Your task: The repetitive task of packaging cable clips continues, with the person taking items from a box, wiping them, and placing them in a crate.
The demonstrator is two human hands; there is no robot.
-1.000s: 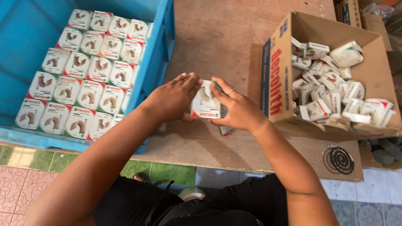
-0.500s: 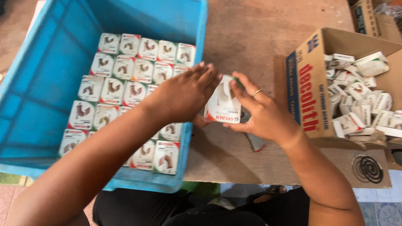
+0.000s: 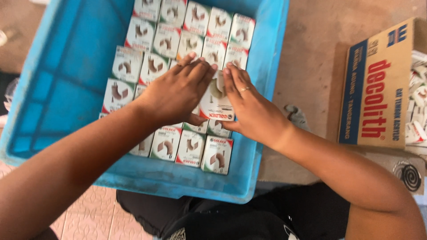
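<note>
Both my hands hold one small white box with a brown item pictured on it, above the rows of like boxes packed in a blue plastic crate. My left hand lies flat over the box's left side, fingers pointing away from me. My right hand, wearing a ring, presses the box's right side. The box sits low over the right part of the crate, against the other boxes; whether it rests on them is hidden by my hands.
A cardboard carton with a blue and red printed side stands at the right on the brown table, holding loose white packets. A dark round spiral object lies below it. Tiled floor shows under the crate.
My hands carried the small box leftward from the table beside the carton to over the crate, then lowered it among the packed boxes. The view shifted left with them.
</note>
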